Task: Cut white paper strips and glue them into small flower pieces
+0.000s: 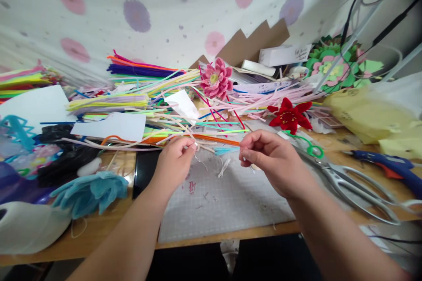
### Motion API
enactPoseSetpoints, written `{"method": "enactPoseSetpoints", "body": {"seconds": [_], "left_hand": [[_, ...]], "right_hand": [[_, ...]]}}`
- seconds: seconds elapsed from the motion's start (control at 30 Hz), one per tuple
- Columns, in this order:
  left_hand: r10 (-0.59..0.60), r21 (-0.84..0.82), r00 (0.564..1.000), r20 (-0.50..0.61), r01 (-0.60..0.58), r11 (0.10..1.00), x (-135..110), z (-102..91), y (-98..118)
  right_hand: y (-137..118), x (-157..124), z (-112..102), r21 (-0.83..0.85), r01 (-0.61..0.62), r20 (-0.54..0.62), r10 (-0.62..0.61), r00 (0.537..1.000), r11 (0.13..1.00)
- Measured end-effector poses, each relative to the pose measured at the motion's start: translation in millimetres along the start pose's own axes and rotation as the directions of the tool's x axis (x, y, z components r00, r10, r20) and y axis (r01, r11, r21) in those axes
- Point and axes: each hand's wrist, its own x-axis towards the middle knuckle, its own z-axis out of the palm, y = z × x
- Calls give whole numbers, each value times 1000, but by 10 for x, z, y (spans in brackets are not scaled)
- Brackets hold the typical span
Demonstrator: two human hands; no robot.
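Over the back part of a grey gridded cutting mat [224, 210], my left hand [174, 160] pinches thumb against forefinger. A thin white thread [201, 163] trails down from those fingertips. My right hand [272, 160] is held apart from it to the right, its fingers curled into a pinch. A tiny pale bit shows at its thumb tip, too small to name. Between the hands, a small tied bunch of white thread [224, 167] lies on the mat. Behind them are pipe cleaners in many colours, including orange ones [211, 139].
Large scissors [354, 184] and a blue glue gun [384, 160] lie at right. A red flower [290, 115] and a pink flower [216, 78] stand behind. At left are a blue flower [90, 191] and a white roll [33, 228]. The table's front edge is close.
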Motion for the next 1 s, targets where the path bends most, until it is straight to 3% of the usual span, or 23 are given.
{"method": "enactPoseSetpoints", "body": {"seconds": [0.13,0.2,0.3,0.43,0.53,0.67,0.77,0.83,0.9,1.0], "left_hand": [[-3,-78,1000,23,4,997,-141,50,145],[-70,-324,984,165,121,938,-292,143,269],[-128,-575,906,404,360,735,-557,350,457],[-187,-741,899,396,433,513,-778,648,607],[-219,-777,904,366,427,462,-813,810,664],[-212,-750,923,320,383,540,-800,911,723],[-184,-640,927,328,361,678,-759,885,736],[-148,-524,926,348,322,788,-704,827,732],[-99,-399,924,370,254,881,-624,763,729],[-33,-278,916,399,155,948,-478,710,739]], "right_hand": [[73,-197,-35,-30,67,-137,-70,988,997],[107,-282,-41,-117,106,-186,-126,974,988],[162,-396,-59,-320,202,-199,-274,941,926],[221,-537,-104,-573,316,-84,-438,895,756],[233,-642,-133,-636,335,-12,-443,897,695],[227,-758,-238,-637,360,18,-454,891,682],[226,-809,-517,-728,345,-7,-509,861,593],[224,-833,-822,-834,239,-93,-553,828,498],[208,-859,-1178,-911,53,-202,-555,807,409],[149,-926,-1696,-926,-242,-364,-516,775,290]]}}
